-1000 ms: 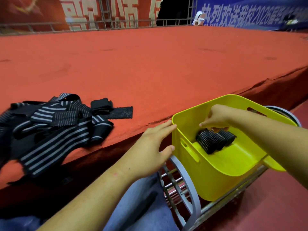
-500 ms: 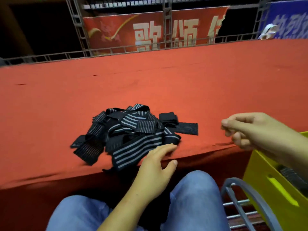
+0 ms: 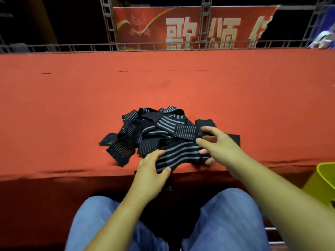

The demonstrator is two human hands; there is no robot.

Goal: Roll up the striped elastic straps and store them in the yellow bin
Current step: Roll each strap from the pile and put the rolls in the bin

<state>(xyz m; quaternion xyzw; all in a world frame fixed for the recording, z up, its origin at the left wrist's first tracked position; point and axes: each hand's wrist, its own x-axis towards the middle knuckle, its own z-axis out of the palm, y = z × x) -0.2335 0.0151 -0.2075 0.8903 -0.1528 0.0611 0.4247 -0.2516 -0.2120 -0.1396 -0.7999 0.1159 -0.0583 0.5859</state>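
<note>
A tangled pile of black elastic straps with grey stripes lies on the red carpeted platform, close to its front edge. My left hand holds the left end of the nearest wide strap, with the thumb curled over it and the fingers on top. My right hand hovers over the right end of the same strap with its fingers spread, the fingertips touching the fabric. A corner of the yellow bin shows at the right edge, below platform level; its inside is out of view.
My knees in blue jeans are just below the platform's front edge. One strap end hangs over that edge. A metal truss rail and a red banner line the far side of the platform.
The view swung left from the bin to the pile. My right hand left the bin and reached the near strap. My left hand moved from the bin's side onto that strap.
</note>
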